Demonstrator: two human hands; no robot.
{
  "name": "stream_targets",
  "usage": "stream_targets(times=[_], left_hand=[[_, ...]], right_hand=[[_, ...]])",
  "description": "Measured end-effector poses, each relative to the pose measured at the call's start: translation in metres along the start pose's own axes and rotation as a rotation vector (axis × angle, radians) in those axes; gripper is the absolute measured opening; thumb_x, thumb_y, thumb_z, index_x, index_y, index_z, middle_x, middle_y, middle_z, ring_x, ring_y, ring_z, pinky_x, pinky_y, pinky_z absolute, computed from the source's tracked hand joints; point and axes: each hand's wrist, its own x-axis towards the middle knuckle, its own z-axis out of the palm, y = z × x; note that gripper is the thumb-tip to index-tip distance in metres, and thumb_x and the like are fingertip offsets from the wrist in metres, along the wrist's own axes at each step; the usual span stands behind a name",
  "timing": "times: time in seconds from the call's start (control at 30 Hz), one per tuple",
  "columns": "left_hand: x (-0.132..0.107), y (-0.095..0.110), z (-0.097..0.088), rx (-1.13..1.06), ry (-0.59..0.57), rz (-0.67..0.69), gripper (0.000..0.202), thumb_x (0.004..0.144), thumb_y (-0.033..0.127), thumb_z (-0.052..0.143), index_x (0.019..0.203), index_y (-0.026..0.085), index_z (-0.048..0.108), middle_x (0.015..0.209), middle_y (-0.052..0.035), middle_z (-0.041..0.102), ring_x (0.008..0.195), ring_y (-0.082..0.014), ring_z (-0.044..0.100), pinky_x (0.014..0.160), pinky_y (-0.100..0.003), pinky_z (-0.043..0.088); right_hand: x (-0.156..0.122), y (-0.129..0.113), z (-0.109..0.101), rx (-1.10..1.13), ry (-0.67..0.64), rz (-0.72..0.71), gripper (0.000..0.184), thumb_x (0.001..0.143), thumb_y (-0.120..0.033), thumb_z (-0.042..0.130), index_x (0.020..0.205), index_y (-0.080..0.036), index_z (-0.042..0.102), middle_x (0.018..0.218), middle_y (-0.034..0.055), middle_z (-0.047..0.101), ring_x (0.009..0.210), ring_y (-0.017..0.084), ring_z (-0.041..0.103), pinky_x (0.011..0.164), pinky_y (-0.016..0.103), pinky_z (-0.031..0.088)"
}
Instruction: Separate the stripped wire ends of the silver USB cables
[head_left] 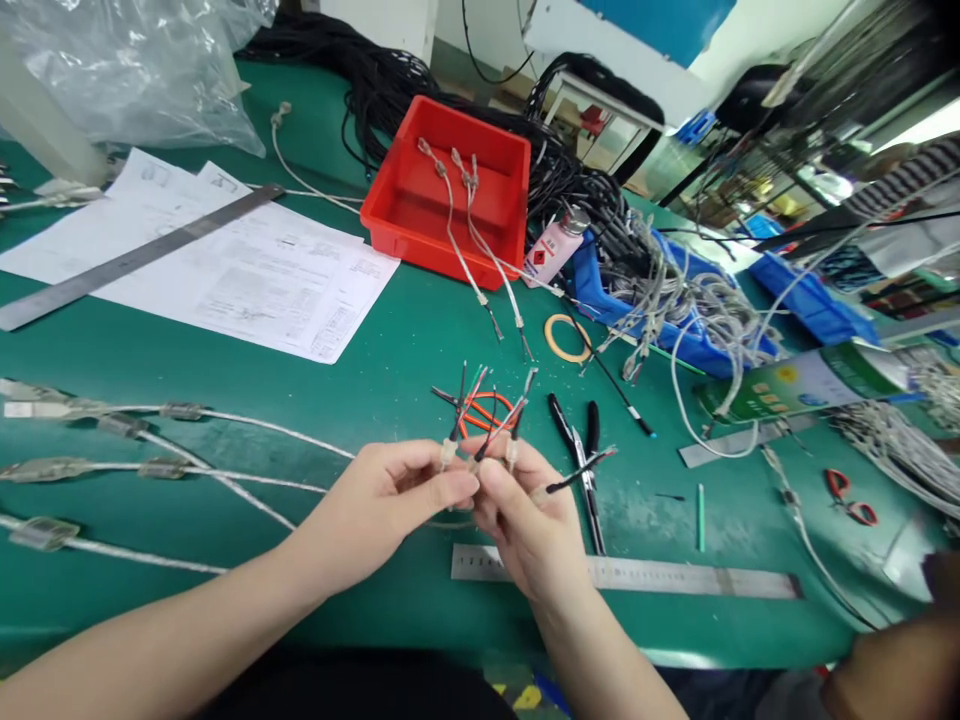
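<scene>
Two bare hands meet above a green bench (pixel 390 360), each grip pressed together on a small bunch of cable ends (pixel 487 420). The left hand (pixel 382 505) pinches one clear-sheathed cable between thumb and forefinger, its stripped wires fanning upward; the right hand (pixel 525 520) closes its fingers round the neighbouring cables, fingertips touching those of the left, with a black-tipped wire sticking out to the right. The bunch is held just above the bench, in front of a red-handled tool (pixel 484 408) lying flat. Just right of the hands lie black pliers (pixel 577 450), and below them a steel ruler (pixel 637 575) runs along the bench edge. Grey cables (pixel 172 450) with clear plugs stretch in from the left toward the left hand. Farther back, a red tray (pixel 450 195) holds three more cables, with papers (pixel 247 270) and a second, longer ruler (pixel 135 255) to its left. A blue bin (pixel 675 320) heaped with grey cables sits at right, a tape ring (pixel 564 338) near it.
</scene>
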Motion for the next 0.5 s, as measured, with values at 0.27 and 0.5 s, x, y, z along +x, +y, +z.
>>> stream_targets(times=[0.27, 0.5], left_hand=[[-0.001, 0.009, -0.002, -0.165, 0.28, 0.046, 0.015, 0.088, 0.032, 0.065, 0.081, 0.02, 0.062, 0.055, 0.007, 0.046, 0.047, -0.0054, 0.036, 0.046, -0.016, 0.031], [-0.001, 0.014, -0.006, -0.193, 0.088, -0.047, 0.021, 0.084, 0.035, 0.071, 0.079, 0.015, 0.069, 0.053, 0.0053, 0.048, 0.043, -0.0028, 0.025, 0.041, -0.02, 0.012]], right_hand=[[-0.002, 0.002, 0.001, -0.037, -0.035, -0.12, 0.018, 0.09, -0.037, 0.065, 0.089, -0.019, 0.064, 0.091, 0.005, 0.068, 0.049, 0.005, 0.042, 0.042, 0.019, 0.026], [-0.006, 0.007, 0.004, -0.053, -0.084, -0.037, 0.024, 0.088, -0.04, 0.068, 0.087, -0.018, 0.062, 0.064, 0.002, 0.068, 0.042, 0.006, 0.039, 0.041, 0.02, 0.026]])
